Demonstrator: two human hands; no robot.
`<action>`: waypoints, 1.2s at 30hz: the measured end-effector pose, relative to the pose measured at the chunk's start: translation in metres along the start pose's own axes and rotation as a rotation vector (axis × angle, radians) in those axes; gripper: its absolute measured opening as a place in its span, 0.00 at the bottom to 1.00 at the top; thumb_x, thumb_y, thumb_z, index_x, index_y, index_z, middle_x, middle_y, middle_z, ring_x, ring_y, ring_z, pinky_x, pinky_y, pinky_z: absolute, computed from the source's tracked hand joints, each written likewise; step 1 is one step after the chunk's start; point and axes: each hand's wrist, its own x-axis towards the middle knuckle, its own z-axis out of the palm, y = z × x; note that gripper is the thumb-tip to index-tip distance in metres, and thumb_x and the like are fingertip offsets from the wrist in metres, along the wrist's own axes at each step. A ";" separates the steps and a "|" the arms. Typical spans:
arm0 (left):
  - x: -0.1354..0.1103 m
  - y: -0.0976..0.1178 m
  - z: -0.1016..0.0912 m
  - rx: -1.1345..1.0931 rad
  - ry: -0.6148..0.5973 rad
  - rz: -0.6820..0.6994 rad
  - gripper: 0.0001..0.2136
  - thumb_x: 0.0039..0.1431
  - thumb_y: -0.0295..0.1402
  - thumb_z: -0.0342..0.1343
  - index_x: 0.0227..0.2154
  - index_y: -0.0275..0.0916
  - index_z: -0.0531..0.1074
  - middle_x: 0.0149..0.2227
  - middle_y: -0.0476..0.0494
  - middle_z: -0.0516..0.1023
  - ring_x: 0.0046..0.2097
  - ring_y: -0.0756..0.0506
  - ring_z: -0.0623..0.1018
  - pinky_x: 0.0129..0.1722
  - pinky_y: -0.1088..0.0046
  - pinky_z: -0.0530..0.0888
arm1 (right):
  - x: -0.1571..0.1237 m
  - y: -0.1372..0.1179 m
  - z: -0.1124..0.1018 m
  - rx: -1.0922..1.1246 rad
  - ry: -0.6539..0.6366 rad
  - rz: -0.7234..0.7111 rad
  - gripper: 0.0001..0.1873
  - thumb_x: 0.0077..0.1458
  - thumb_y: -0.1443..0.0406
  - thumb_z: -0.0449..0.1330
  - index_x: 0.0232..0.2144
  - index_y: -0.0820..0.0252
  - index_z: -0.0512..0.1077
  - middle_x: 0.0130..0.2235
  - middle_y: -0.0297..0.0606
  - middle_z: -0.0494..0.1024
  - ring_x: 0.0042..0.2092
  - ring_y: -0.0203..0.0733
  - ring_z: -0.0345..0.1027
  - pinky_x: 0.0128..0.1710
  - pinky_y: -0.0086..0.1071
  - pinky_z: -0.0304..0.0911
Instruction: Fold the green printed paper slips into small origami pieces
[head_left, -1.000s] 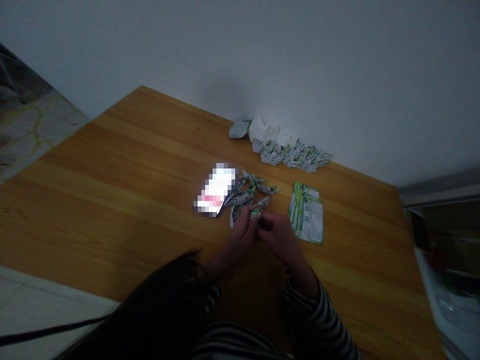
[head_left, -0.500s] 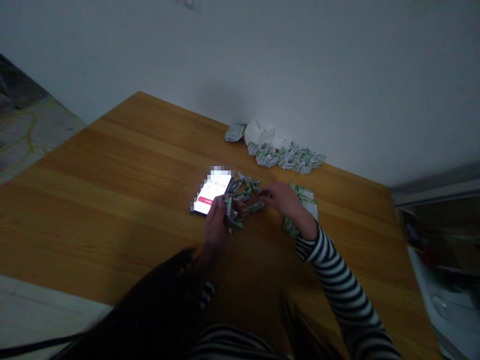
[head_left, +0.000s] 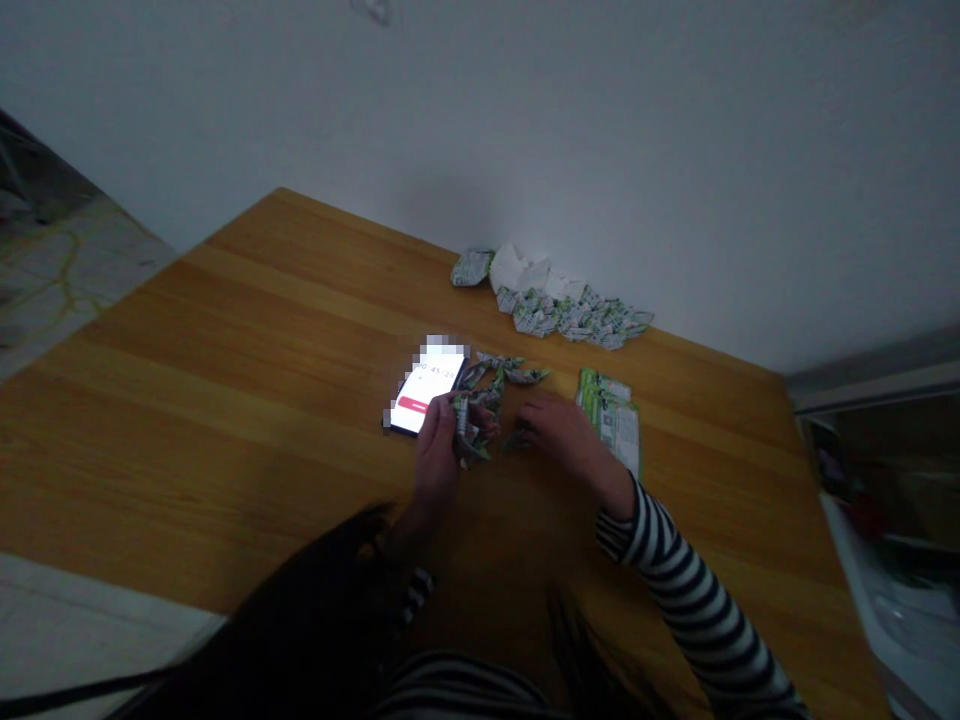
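Note:
My left hand (head_left: pixel 435 450) stands at the lower edge of a lit phone (head_left: pixel 427 385), and its fingers are closed on a bundle of folded printed paper (head_left: pixel 472 430) in green and white. Several similar folded pieces (head_left: pixel 499 378) lie just beyond it, next to the phone. My right hand (head_left: pixel 562 435) lies low over the table, fingers pointing left. Its fingertips are at a small folded piece (head_left: pixel 516 438), and I cannot tell if they grip it. A stack of green printed sheets (head_left: pixel 609 420) lies to the right of that hand.
A row of folded paper pieces (head_left: pixel 574 315) and crumpled white paper (head_left: pixel 517 268) lies along the wall (head_left: pixel 480 120) at the back of the wooden table (head_left: pixel 240 320). Dark hair (head_left: pixel 315 590) hangs across the lower view. A shelf or appliance (head_left: pixel 877 500) stands at right.
The hands have separated since the earliest frame. My left hand has moved left to the phone with the folded bundle, and my right hand has moved right, then slightly back toward me.

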 end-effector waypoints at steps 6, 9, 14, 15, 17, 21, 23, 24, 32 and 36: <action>0.000 -0.003 0.001 0.000 -0.003 -0.011 0.15 0.65 0.47 0.51 0.41 0.39 0.69 0.31 0.47 0.79 0.30 0.49 0.80 0.32 0.72 0.79 | -0.015 -0.004 0.018 0.020 0.074 0.092 0.07 0.61 0.70 0.58 0.42 0.59 0.73 0.43 0.43 0.78 0.43 0.46 0.70 0.37 0.33 0.60; 0.000 -0.004 0.002 0.010 -0.016 -0.009 0.15 0.65 0.47 0.52 0.41 0.38 0.69 0.31 0.46 0.80 0.31 0.49 0.80 0.32 0.71 0.79 | -0.015 -0.003 0.020 0.017 0.095 0.073 0.06 0.60 0.71 0.58 0.37 0.59 0.75 0.41 0.43 0.77 0.43 0.46 0.69 0.37 0.33 0.61; 0.000 -0.005 0.002 0.040 0.004 0.004 0.16 0.64 0.47 0.52 0.41 0.38 0.69 0.32 0.45 0.80 0.32 0.49 0.80 0.33 0.72 0.78 | -0.016 -0.003 0.011 0.422 0.475 0.195 0.04 0.56 0.67 0.61 0.32 0.60 0.77 0.37 0.42 0.75 0.38 0.43 0.69 0.36 0.32 0.63; 0.000 -0.005 0.002 0.048 0.013 0.012 0.16 0.64 0.48 0.52 0.41 0.38 0.70 0.33 0.45 0.80 0.32 0.49 0.80 0.33 0.73 0.78 | -0.016 -0.004 0.010 0.563 0.521 0.227 0.04 0.56 0.66 0.61 0.32 0.61 0.76 0.35 0.40 0.75 0.36 0.41 0.69 0.34 0.32 0.64; -0.001 -0.004 0.003 0.070 0.010 0.022 0.17 0.64 0.48 0.52 0.42 0.39 0.71 0.35 0.44 0.81 0.34 0.48 0.80 0.33 0.72 0.77 | -0.015 -0.008 0.010 0.814 0.491 0.255 0.06 0.54 0.65 0.59 0.32 0.61 0.76 0.31 0.37 0.75 0.31 0.39 0.69 0.31 0.30 0.63; -0.003 -0.008 0.001 0.141 -0.014 0.008 0.18 0.64 0.48 0.51 0.44 0.40 0.73 0.40 0.42 0.81 0.36 0.47 0.80 0.35 0.71 0.76 | -0.007 -0.021 0.021 1.044 0.351 0.282 0.07 0.51 0.64 0.58 0.31 0.61 0.75 0.28 0.35 0.77 0.30 0.39 0.71 0.32 0.31 0.66; -0.002 -0.011 -0.001 0.193 -0.016 0.008 0.19 0.63 0.49 0.52 0.45 0.40 0.74 0.42 0.41 0.81 0.39 0.46 0.80 0.37 0.71 0.76 | -0.003 -0.027 0.027 1.107 0.323 0.289 0.08 0.50 0.63 0.59 0.31 0.61 0.75 0.29 0.36 0.79 0.32 0.40 0.73 0.34 0.32 0.67; -0.002 -0.012 -0.002 0.217 -0.017 0.011 0.19 0.63 0.49 0.52 0.46 0.39 0.74 0.43 0.41 0.81 0.41 0.45 0.80 0.39 0.70 0.76 | -0.001 -0.029 0.029 1.136 0.311 0.290 0.08 0.50 0.63 0.59 0.31 0.61 0.75 0.29 0.36 0.79 0.32 0.41 0.73 0.34 0.32 0.67; -0.002 -0.012 -0.005 0.259 -0.019 0.045 0.21 0.62 0.48 0.54 0.52 0.39 0.74 0.46 0.38 0.81 0.52 0.41 0.77 0.47 0.66 0.75 | 0.001 -0.034 0.027 1.270 0.278 0.312 0.08 0.48 0.63 0.60 0.30 0.62 0.75 0.27 0.34 0.78 0.29 0.37 0.70 0.28 0.27 0.62; -0.002 -0.012 -0.005 0.245 -0.029 0.055 0.20 0.63 0.46 0.54 0.52 0.40 0.74 0.46 0.38 0.81 0.53 0.40 0.77 0.49 0.64 0.75 | 0.001 -0.036 0.024 1.267 0.282 0.323 0.08 0.48 0.63 0.60 0.29 0.62 0.75 0.26 0.33 0.76 0.27 0.35 0.67 0.25 0.25 0.59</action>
